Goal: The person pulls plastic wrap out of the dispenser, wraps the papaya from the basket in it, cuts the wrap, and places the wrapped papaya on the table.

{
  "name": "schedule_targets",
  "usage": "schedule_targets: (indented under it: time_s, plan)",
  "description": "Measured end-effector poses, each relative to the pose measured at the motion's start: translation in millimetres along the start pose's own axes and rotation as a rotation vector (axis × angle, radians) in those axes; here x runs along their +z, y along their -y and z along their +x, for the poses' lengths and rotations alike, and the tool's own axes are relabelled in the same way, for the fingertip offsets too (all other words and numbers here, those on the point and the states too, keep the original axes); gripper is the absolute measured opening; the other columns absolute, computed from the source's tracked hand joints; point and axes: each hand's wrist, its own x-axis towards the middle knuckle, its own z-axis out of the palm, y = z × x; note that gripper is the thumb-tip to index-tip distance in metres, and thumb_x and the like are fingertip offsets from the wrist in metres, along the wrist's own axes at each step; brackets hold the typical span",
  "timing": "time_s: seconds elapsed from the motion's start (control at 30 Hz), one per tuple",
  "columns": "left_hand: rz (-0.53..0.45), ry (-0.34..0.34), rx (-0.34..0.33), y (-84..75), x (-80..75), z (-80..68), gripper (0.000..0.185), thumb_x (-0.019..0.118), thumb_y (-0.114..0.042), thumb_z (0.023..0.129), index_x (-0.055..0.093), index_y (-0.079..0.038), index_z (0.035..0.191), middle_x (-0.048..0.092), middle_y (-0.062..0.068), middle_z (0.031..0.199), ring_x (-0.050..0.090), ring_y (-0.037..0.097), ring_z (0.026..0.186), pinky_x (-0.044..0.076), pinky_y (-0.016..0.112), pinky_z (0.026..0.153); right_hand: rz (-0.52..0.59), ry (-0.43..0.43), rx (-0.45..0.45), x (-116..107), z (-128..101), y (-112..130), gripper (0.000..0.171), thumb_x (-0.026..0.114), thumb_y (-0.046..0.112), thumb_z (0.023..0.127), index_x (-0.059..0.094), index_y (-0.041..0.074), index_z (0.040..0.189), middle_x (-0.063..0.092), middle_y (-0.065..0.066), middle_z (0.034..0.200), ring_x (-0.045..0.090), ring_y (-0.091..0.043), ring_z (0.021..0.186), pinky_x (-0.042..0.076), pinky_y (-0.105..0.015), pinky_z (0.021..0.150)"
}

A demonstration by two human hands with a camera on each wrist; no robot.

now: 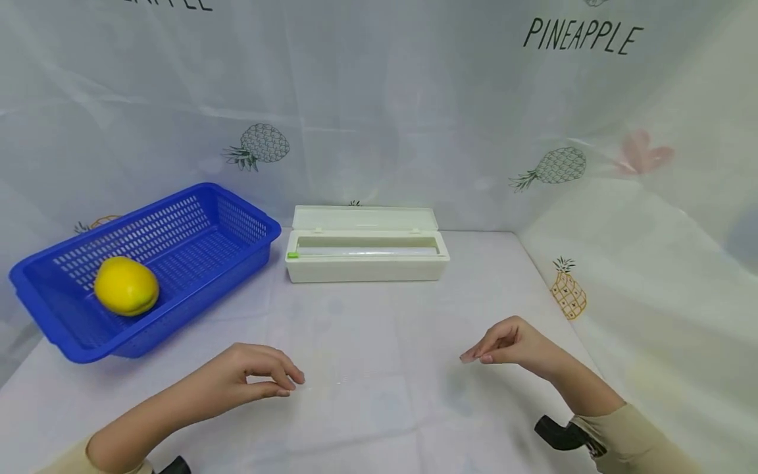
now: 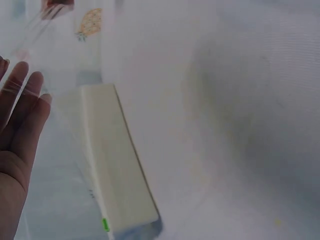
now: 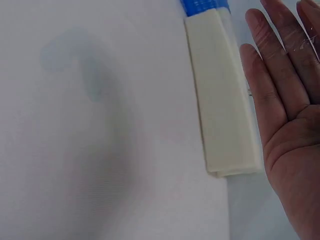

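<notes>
1. The left hand (image 1: 260, 376) hovers low over the white-clothed table (image 1: 379, 428), thumb and fingertips drawn together in a pinching grip on the near-left edge of a clear cling film sheet (image 1: 367, 368).
2. The right hand (image 1: 509, 343) pinches the sheet's right edge the same way, well apart from the left.
3. The film is barely visible, stretched between both hands.
4. The cream cling film dispenser (image 1: 366, 253) sits open behind them.
5. A blue basket (image 1: 237, 253) at far left holds a yellow mango (image 1: 126, 286).
</notes>
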Motion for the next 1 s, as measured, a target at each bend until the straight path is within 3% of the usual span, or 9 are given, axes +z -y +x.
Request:
schedule_targets:
  time_s: [0.1,0.3,0.47,0.57,0.73,0.83,1.0]
  plan:
    - [-0.041,0.036,-0.074,10.3,4.3,-3.2,0.014,0.068,-0.01,0.091,0.074,-0.017,0.101,0.072,-0.003,0.103,0.067,0.012,0.095,0.056,0.027,0.077,0.009,-0.002,0.044,-0.3,0.7,-17.1,0.024,0.058,-0.015,0.087,0.074,0.002,0.096,0.072,-0.013,0.106,0.067,-0.024,0.104,0.054,-0.029,0.082]
    - [-0.079,0.042,-0.192,29.2,12.5,-7.8,0.009,0.07,-0.013,0.09,0.076,-0.009,0.095,0.074,-0.002,0.094,0.068,0.007,0.084,0.057,0.026,0.069,0.035,0.011,0.101,1.0,1.1,-45.0,0.01,0.06,-0.014,0.087,0.067,-0.014,0.094,0.069,-0.015,0.111,0.064,-0.024,0.108,0.053,-0.03,0.083]
    - [-0.08,0.02,-0.197,43.5,20.2,-10.2,0.007,0.073,-0.008,0.086,0.076,-0.007,0.092,0.074,-0.003,0.09,0.067,0.005,0.08,0.057,0.025,0.066,0.023,0.018,0.122,2.8,2.9,-60.3,0.011,0.062,-0.013,0.086,0.065,-0.02,0.094,0.067,-0.018,0.109,0.061,-0.024,0.109,0.052,-0.031,0.087]
    - [-0.077,0.02,-0.15,51.4,24.7,-10.9,0.009,0.075,-0.001,0.082,0.075,-0.006,0.089,0.072,-0.002,0.089,0.066,0.006,0.082,0.057,0.026,0.069,-0.017,0.025,0.11,3.7,6.1,-64.4,0.01,0.065,-0.011,0.085,0.067,-0.017,0.093,0.065,-0.021,0.106,0.061,-0.024,0.106,0.052,-0.029,0.087]
    - [0.024,0.044,-0.067,57.5,27.3,-11.3,0.015,0.079,0.002,0.077,0.075,-0.009,0.086,0.069,-0.006,0.087,0.064,0.004,0.081,0.056,0.026,0.069,-0.076,0.033,0.112,6.3,9.9,-67.0,0.012,0.067,-0.009,0.085,0.068,-0.012,0.096,0.064,-0.027,0.104,0.063,-0.019,0.1,0.054,-0.025,0.081]
    - [0.075,0.086,-0.096,56.0,25.8,-12.3,0.015,0.082,-0.005,0.076,0.076,-0.012,0.087,0.069,-0.009,0.089,0.063,0.003,0.083,0.055,0.026,0.07,-0.042,0.043,0.13,7.7,10.0,-66.4,0.017,0.066,-0.01,0.085,0.065,-0.016,0.1,0.064,-0.03,0.104,0.065,-0.015,0.097,0.055,-0.025,0.079]
    - [0.135,0.185,-0.225,45.3,13.3,-12.9,0.02,0.083,-0.022,0.078,0.076,-0.015,0.095,0.069,-0.014,0.095,0.063,0.003,0.091,0.054,0.027,0.077,-0.02,0.072,0.167,9.5,11.4,-61.1,0.02,0.065,-0.008,0.086,0.063,-0.017,0.104,0.064,-0.03,0.105,0.065,-0.017,0.098,0.054,-0.026,0.082]
